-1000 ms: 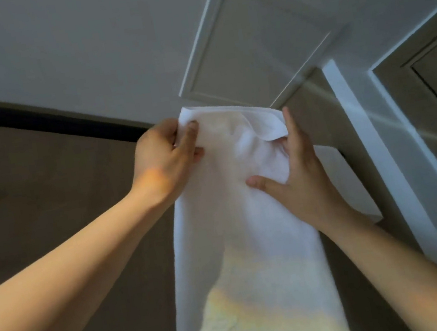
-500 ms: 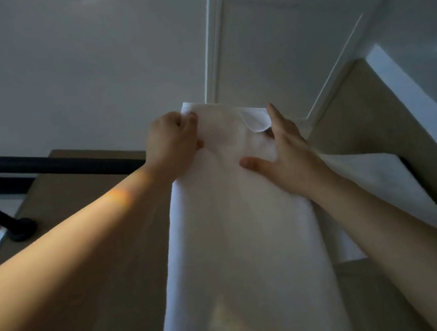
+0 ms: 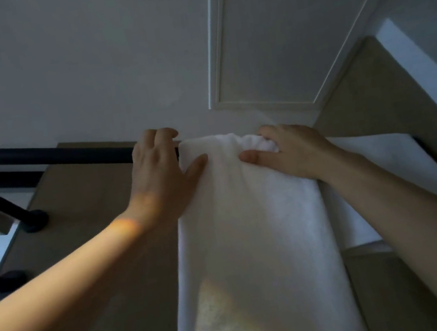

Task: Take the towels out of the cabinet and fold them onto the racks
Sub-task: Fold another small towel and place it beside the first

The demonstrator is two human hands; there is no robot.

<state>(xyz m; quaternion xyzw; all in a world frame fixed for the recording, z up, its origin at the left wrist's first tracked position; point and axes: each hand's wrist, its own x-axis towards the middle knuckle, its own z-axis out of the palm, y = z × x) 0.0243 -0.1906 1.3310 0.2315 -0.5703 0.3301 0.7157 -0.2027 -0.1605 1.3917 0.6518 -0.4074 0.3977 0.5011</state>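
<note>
A white towel (image 3: 252,231) hangs over the black rack bar (image 3: 40,158) and runs down the middle of the head view. My left hand (image 3: 156,174) is at the towel's top left corner, with its fingers curled over the bar and its thumb pressed on the towel's front. At the top right corner, my right hand (image 3: 292,151) grips the bunched fold, thumb on the front face. The towel's far side is hidden behind the bar.
A second white towel (image 3: 376,167) hangs on the same bar to the right, partly behind my right forearm. Black rack brackets (image 3: 8,208) meet the beige wall at the left. A white ceiling with a framed panel (image 3: 278,43) is overhead.
The towel's top edge has come down from above the bar onto it. Both hands lowered with it, and the loose flap at the top right is now bunched under my right hand.
</note>
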